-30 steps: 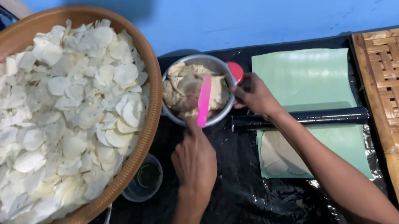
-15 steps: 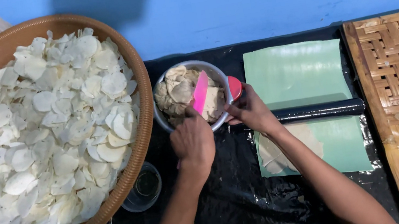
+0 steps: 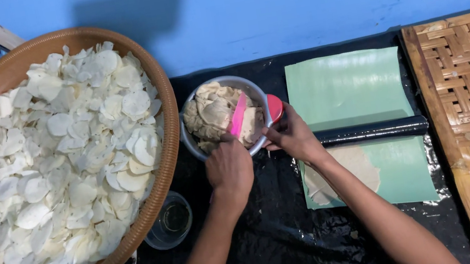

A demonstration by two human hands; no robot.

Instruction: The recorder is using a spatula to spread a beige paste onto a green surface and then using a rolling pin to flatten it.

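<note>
Both hands have closed in on the round grey metal bowl of beige dough (image 3: 217, 116). Left hand (image 3: 229, 167) is clamped on the flat pink plastic scraper (image 3: 238, 114), its blade in the dough beyond the knuckles. Right hand (image 3: 291, 135) pinches the rim beside it; steadying the bowl should help clean scooping.

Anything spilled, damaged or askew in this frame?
Nothing stands out. The left hand works a pink scraper in the dough bowl; the right hand steadies its rim. White slices stay inside the woven tray.

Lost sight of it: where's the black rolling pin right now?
The black rolling pin lies across the green sheet, right of the bowl, beside the right hand.
</note>
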